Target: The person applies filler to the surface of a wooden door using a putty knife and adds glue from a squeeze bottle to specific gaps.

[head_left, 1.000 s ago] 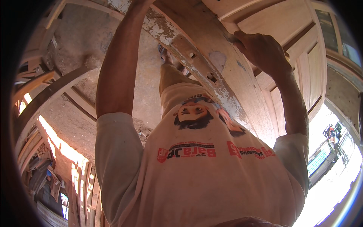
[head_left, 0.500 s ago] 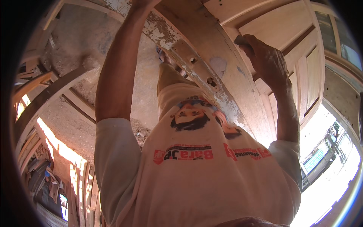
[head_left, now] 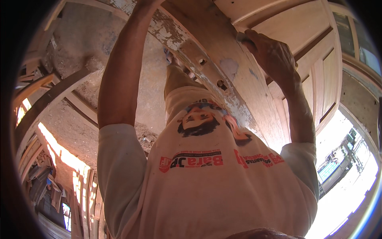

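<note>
My right hand [head_left: 272, 53] is closed around a small, flat grey piece [head_left: 241, 38] that looks like folded sandpaper. It is over a wooden panel door [head_left: 294, 30], near the edge of a broad wooden board [head_left: 207, 24]. Most of the grey piece is hidden by the fingers. My left forearm [head_left: 125, 71] reaches up to the top edge, where the hand itself is cut off. Beside the board runs an edge with flaking pale paint and two holes [head_left: 191, 53].
Curved wooden pieces [head_left: 51, 99] and stacked planks [head_left: 93, 195] stand at the left. A dusty concrete floor [head_left: 83, 32] lies beyond my left arm. Bright daylight enters through an opening [head_left: 346, 171] at the right. Framed glass panes [head_left: 368, 57] are at the upper right.
My right hand has moved up and to the left with the grey piece. My left forearm has shifted slightly left, its hand out of frame.
</note>
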The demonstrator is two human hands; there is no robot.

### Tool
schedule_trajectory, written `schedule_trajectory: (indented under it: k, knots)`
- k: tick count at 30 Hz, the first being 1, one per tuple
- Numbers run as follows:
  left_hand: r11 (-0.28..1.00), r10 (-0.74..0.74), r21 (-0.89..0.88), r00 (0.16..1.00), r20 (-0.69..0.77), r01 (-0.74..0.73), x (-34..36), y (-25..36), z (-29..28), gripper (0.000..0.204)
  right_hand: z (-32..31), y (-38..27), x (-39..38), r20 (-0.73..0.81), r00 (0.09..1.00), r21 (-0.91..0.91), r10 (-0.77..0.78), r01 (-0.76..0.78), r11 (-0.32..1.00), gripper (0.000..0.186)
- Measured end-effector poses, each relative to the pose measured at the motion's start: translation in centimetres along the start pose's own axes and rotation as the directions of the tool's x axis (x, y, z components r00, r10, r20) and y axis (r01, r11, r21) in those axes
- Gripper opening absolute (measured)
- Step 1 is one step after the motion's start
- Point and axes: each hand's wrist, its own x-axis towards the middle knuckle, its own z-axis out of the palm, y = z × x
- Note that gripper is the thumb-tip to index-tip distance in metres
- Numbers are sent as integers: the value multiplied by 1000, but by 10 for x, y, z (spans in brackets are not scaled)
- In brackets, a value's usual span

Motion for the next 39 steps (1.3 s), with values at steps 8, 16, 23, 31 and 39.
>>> schedule_trajectory:
  k: [8,16,23,31,39]
  knots:
    - [999,13,40,1000,10,-13,0,-2,-3,37,-10,-5,10,171,985,-158,21,6,987,25]
    - [1000,-19,1,999,44,19,1,1,-3,38,-22,3,15,265,962,-210,-64,123,970,25]
    - [1000,7,28,999,34,-8,2,-3,-4,37,-22,6,-4,251,965,-127,-77,112,986,23]
    - [999,-43,-13,998,41,43,3,3,-3,38,-32,-6,-19,465,860,20,209,-246,969,22]
    - [999,-7,38,999,39,5,2,-2,-3,39,-6,-1,-1,23,998,12,56,-57,998,25]
